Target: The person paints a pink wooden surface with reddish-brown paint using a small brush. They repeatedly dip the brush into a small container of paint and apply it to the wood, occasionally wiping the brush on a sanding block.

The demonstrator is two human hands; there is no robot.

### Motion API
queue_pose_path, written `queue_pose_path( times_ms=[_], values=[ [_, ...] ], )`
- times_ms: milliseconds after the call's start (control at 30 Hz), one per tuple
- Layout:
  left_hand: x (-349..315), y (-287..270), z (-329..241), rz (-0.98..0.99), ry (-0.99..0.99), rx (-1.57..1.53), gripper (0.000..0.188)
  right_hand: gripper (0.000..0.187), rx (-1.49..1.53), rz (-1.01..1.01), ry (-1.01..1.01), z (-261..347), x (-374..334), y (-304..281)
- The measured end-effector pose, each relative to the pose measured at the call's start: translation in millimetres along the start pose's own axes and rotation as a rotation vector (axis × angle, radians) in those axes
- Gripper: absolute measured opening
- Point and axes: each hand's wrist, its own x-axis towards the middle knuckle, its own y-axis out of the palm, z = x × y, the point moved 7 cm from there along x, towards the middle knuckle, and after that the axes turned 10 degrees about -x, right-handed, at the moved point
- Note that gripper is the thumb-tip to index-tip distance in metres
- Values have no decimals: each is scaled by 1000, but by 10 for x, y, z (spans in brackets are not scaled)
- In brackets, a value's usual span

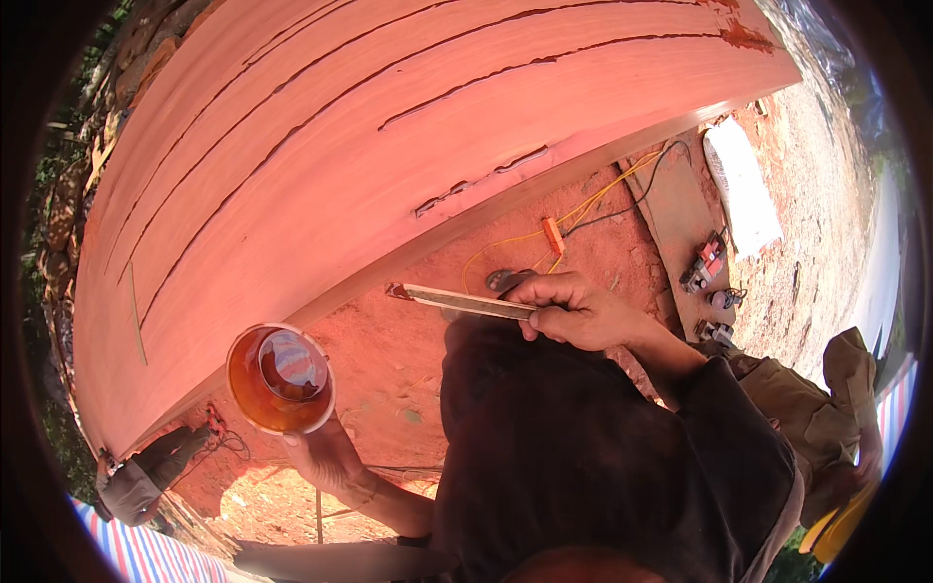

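Note:
My left hand [328, 455] grips a round tub [241, 403] from its near side. Glossy amber-brown liquid [293, 364] lies inside the tub. In my right hand [573, 309] a flat wooden stick [471, 302] is pinched between thumb and fingers, pointing left. Dark brown sticky stuff [397, 291] coats its far tip, which is apart from both the tub and the wood. Beyond both hands spreads a huge smooth slab of wood [321, 185], with long dark cracks along its face. A shorter, shiny dark crack [481, 179] runs near its lower edge.
On the reddish ground lie an orange power strip [554, 236] and yellow and black cables. To the right, power tools [705, 262] rest on a board [675, 209] beside a white sheet [743, 185]. One person [146, 481] is at lower left, another [802, 389] at right.

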Motion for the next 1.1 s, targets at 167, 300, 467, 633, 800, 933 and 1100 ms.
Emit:
queue_pose_path(
  times_ms=[167,300,467,633,800,933,1100],
  values=[
    [201,34,-70,54,-84,-2,78,35,131,-256,49,-214,-228,-10],
    [294,-38,-62,7,-90,0,83,43,151,-414,59,-211,-317,-124],
    [352,-69,-19,-14,-72,43,94,35,-167,-656,-52,16,-361,-422],
    [413,-55,70,-17,-93,22,90,36,-327,-644,-102,103,-289,-591],
    [485,-15,116,-11,-98,1,87,35,-436,-603,-153,199,-236,-664],
    [515,97,179,-4,-112,34,86,34,-483,-571,-117,258,-189,-659],
    [580,404,355,43,-75,193,81,32,-217,-469,-133,409,-138,-640]
  ],
)
